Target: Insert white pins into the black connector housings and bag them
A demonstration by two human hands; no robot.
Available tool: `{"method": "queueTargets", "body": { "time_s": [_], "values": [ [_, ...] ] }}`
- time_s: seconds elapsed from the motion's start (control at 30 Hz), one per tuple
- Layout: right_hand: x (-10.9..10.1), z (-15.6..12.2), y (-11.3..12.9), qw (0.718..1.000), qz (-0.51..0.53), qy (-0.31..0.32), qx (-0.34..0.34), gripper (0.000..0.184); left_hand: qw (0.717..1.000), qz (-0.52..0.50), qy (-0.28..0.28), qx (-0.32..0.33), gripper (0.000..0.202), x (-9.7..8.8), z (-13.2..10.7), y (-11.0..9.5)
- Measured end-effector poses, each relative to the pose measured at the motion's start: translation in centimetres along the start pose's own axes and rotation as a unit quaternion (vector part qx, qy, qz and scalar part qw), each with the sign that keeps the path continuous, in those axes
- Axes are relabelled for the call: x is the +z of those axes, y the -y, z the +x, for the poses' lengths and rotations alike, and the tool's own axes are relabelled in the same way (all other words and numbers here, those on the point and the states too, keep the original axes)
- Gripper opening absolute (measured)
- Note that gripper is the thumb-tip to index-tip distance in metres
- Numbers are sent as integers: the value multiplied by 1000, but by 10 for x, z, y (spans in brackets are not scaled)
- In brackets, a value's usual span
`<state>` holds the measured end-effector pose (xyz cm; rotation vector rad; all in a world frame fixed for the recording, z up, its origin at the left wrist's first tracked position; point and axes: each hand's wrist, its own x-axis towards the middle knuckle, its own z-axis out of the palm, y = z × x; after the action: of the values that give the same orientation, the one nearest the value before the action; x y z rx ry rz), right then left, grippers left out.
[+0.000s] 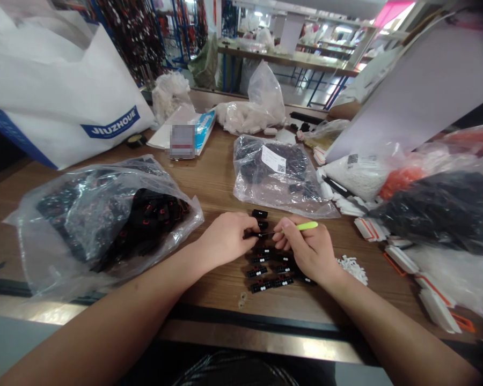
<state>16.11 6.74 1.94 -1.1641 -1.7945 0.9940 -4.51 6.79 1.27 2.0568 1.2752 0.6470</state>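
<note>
My left hand (235, 236) pinches a small black plastic connector (251, 234) down at the table. My right hand (308, 246) is closed round a thin tool with a yellow-green handle (307, 226), its dark tip pointing left at that connector. Below both hands, several black connectors (261, 287) with white dots lie in two rough columns. Another black connector (260, 213) lies just above my fingers. A heap of tiny white plugs (352, 269) sits to the right of my right wrist.
An open clear bag of black connectors (156, 214) lies at left. A labelled clear bag (273, 166) stands ahead. White and orange parts (370, 229) and filled bags (434, 209) crowd the right side. A large white bag (104, 96) stands at back left, near a booklet (204, 128).
</note>
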Motion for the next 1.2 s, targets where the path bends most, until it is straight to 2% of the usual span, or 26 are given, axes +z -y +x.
{"method": "queueTargets", "body": {
  "time_s": [0.83, 1.0, 1.2],
  "values": [
    [2, 0, -4, 1000, -3, -5, -1, 39, 1000, 9, -8, 7, 16, 0, 1, -1],
    [1, 0, -2, 1000, -21, 11, -4, 41, 1000, 3, -5, -1, 19, 1, 0, 1],
    [1, -2, -2, 995, -76, 52, -33, 35, 1000, 17, 1, -9, 18, 0, 0, -2]
  ]
}}
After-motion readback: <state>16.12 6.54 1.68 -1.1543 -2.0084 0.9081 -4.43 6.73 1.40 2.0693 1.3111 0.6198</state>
